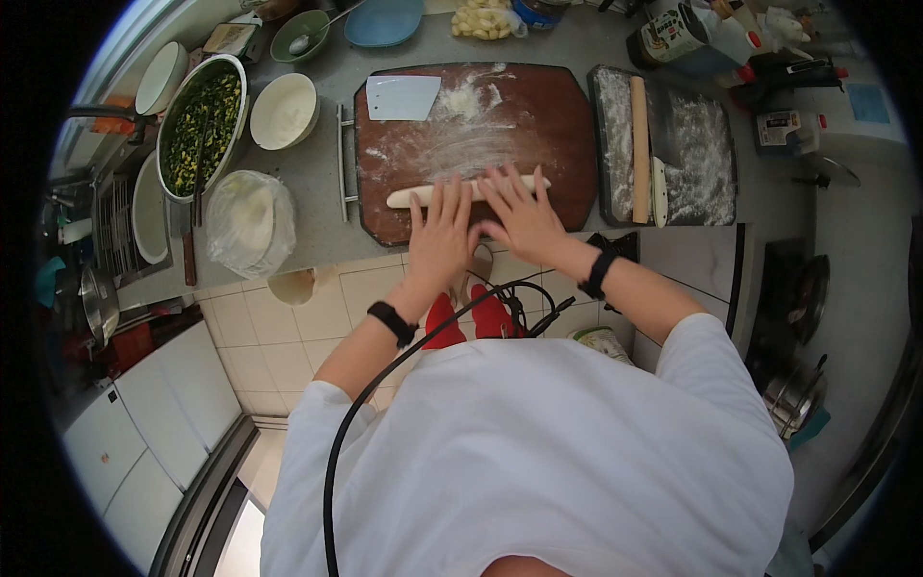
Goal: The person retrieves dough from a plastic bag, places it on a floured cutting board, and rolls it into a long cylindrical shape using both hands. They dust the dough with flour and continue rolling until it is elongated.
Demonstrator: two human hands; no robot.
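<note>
A long rope of pale dough (401, 198) lies crosswise near the front of a floured wooden cutting board (559, 137). My left hand (441, 227) rests flat on its middle, fingers spread. Just to the right, my right hand (520, 216) lies over the dough's other half, with its fingers apart and its thumb close to the left hand. Both palms face down, and neither hand grips the dough. At the board's back left is a white dough scraper (404, 98). Loose flour (469, 101) is scattered beside it.
On the right, a floured black tray (696, 151) bears a rolling pin (639, 151) and a white-handled tool (659, 191). Leftward stand a bowl of chopped greens and egg (205, 130), a flour bowl (285, 112) and a plastic-covered bowl (251, 223). A knife (190, 256) lies by the counter edge.
</note>
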